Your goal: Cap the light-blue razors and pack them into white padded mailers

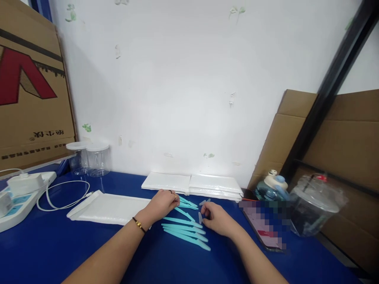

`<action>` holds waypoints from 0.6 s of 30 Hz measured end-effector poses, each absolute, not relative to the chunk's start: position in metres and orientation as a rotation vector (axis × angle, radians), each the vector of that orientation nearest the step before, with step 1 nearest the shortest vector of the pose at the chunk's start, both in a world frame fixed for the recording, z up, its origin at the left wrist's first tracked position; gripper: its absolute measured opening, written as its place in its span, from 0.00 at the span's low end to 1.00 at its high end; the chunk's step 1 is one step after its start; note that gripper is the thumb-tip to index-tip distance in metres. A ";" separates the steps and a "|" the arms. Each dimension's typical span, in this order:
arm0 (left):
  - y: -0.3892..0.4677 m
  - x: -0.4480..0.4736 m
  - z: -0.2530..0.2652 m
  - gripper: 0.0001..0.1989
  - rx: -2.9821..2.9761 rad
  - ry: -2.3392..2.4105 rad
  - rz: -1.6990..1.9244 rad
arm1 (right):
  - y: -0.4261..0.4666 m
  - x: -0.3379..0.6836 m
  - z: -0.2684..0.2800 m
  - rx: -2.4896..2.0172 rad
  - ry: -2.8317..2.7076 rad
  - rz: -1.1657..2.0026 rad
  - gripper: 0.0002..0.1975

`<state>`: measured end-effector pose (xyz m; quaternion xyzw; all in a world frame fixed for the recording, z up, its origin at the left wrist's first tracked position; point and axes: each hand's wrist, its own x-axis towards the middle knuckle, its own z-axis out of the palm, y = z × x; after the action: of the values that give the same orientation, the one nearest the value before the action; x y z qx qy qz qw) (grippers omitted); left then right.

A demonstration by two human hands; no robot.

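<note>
My left hand point(165, 205) is closed in a pinch, with a turquoise eyebrow razor point(186, 214) coming out from under its fingertips. Just below, several more turquoise razors point(186, 236) lie side by side on the blue table, their blade ends pointing right. Others point(187, 202) fan out beyond the left fingers. Curled at the right of the razors is my right hand point(218, 219), its thumb and forefinger at a small translucent blade cap point(200, 217). More pale caps point(205, 202) lie just past its fingers. The exact grip of both hands is partly hidden.
A white padded envelope point(118, 209) lies left, and stacked ones point(216, 185) rest by the wall. A phone point(262, 227), a bagged cup point(310, 209) and a teal-and-cream object point(271, 187) stand right. Clear jars point(98, 159) and a power strip point(29, 201) are left.
</note>
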<state>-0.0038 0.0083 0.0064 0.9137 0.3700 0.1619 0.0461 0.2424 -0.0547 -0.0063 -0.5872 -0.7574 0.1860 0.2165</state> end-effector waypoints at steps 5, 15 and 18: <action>0.010 -0.003 0.005 0.08 2.805 1.123 0.500 | -0.051 0.238 -0.010 -1.590 -2.142 0.463 0.08; 0.006 -0.002 0.000 0.08 2.756 1.060 0.408 | -0.048 0.255 -0.008 -1.597 -1.980 0.851 0.03; 0.005 -0.001 0.000 0.09 2.763 1.063 0.400 | -0.045 0.260 -0.011 -1.531 -1.918 0.915 0.02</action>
<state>-0.0007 0.0053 0.0002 0.9221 0.3549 0.1335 0.0772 0.2604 -0.0446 -0.0113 -0.5648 -0.7073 0.3375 0.2583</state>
